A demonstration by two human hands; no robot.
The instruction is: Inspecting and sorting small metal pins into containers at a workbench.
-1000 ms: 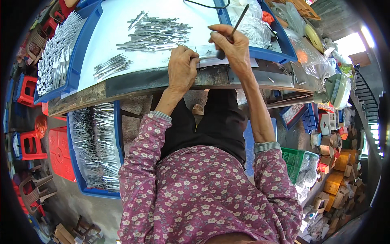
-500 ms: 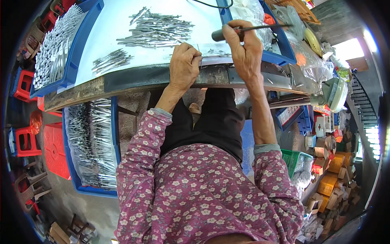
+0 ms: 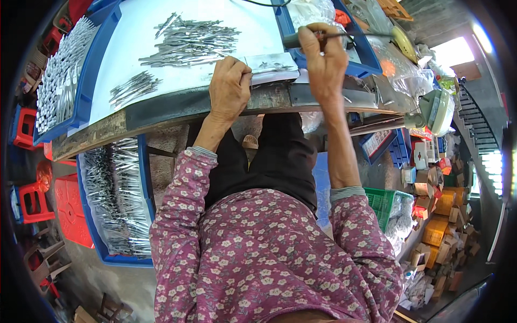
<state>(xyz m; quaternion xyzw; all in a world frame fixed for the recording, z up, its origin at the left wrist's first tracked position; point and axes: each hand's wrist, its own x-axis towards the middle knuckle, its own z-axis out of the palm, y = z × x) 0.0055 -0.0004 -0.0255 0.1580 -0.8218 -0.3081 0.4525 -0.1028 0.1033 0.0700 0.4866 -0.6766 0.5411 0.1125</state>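
Observation:
My left hand (image 3: 229, 89) is closed at the table's front edge. Thumb and forefinger pinch a thin metal piece (image 3: 245, 63), most of it hidden by the fingers. Beside those fingertips lies a flat pale block (image 3: 273, 67) with small dark bits on top. Raised over the table to the right, my right hand (image 3: 327, 62) is wrapped round a tool with a thick dark cylindrical end (image 3: 292, 41) pointing left and a thin dark rod (image 3: 371, 34) reaching right. Beyond my left hand spreads a pile of slim metal pieces (image 3: 196, 40), with a smaller pile (image 3: 134, 88) to its left.
A blue tray of upright white-ended pieces (image 3: 64, 75) stands at the left; another blue tray (image 3: 285, 21) with plastic bags is behind my right hand. Below the table is a blue crate of metal pieces (image 3: 121, 188). Red stools (image 3: 32, 202) stand left, a green crate (image 3: 380, 203) right.
The whole view has shifted, so the table and trays sit further left. My right hand with the tool is slightly further right over the table. My left hand keeps its pinch beside the block.

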